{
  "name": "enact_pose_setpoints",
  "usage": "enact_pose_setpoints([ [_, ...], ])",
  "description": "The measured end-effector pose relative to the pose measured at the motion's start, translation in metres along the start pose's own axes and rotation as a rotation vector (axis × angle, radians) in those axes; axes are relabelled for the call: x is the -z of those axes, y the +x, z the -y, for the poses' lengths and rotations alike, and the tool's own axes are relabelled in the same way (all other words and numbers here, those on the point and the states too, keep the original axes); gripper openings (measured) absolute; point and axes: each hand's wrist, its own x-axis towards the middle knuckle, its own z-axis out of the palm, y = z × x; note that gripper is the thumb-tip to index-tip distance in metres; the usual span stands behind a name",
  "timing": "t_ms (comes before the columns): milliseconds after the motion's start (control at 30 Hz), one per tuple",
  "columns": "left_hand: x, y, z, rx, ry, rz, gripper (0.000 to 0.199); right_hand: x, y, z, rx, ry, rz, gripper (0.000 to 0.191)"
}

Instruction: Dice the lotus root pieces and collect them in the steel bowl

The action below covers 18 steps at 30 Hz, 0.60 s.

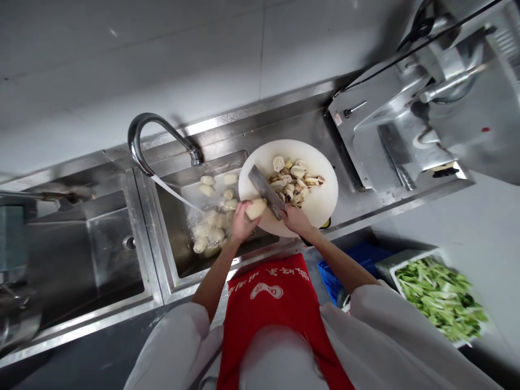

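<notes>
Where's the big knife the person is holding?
In the head view, the knife is near the middle, in the right hand, over the left side of the white board, between the root in the left hand and the cut pieces.

The cleaver [266, 190] is metal (the faucet [168, 127], glossier).

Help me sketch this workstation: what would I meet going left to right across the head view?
Left sink → curved tap → left hand → held lotus root → knife → right hand → greens.
</notes>
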Motion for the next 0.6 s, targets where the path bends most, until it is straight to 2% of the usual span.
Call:
enact_pose_setpoints([
  [133,-0.006,-0.014,0.019,-0.01,0.018,-0.046,0.04,0.009,-0.024,0.012,-0.006,-0.038,0.004,0.035],
  [333,-0.004,-0.01,0.019,-0.008,0.07,-0.002,0.042,0.024,-0.049,0.022,0.016,-0.073,0.074,0.04],
  [467,-0.003,-0.009,0.02,-0.012,0.053,-0.002,0.041,0.027,-0.04,0.019,0.081,-0.049,0.079,0.036],
  [600,-0.004,-0.007,0.022,-0.046,0.038,0.0,0.042,0.014,-0.012,0.027,0.121,-0.064,0.076,0.032],
])
